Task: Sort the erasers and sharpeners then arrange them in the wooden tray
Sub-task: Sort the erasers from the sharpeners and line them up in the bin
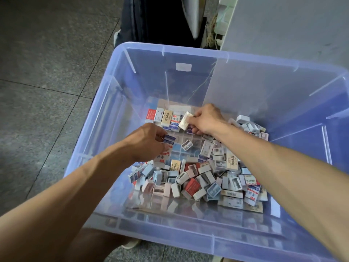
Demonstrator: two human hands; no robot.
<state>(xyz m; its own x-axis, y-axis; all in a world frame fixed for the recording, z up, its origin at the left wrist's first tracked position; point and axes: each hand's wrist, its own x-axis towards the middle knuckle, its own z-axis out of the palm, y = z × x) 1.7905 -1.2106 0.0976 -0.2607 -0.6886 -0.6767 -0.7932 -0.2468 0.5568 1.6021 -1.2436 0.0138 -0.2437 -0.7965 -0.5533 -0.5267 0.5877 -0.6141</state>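
1. We look down into a large translucent blue plastic bin (188, 53) standing on a grey stone-tile floor (47, 72).
2. A loose pile of erasers and sharpeners (204, 178) covers the near and right part of the bin's bottom, lying at all angles.
3. At the far side of the bottom we see a row of erasers (164, 118) standing side by side, in red, white, cream and blue wrappers.
4. Our right hand (205, 120) reaches to the right end of that row, its fingertips pinching a white eraser (185, 120) held tilted just above the row.
5. Our left hand (149, 144) is lower and to the left, its fingers curled round a blue-and-white eraser (169, 139), with more wrapped erasers stacked just beneath it.
6. Between the hands, one small sharpener (187, 145) lies alone in a compartment of a clear divided surface; we cannot tell whether this is the tray.
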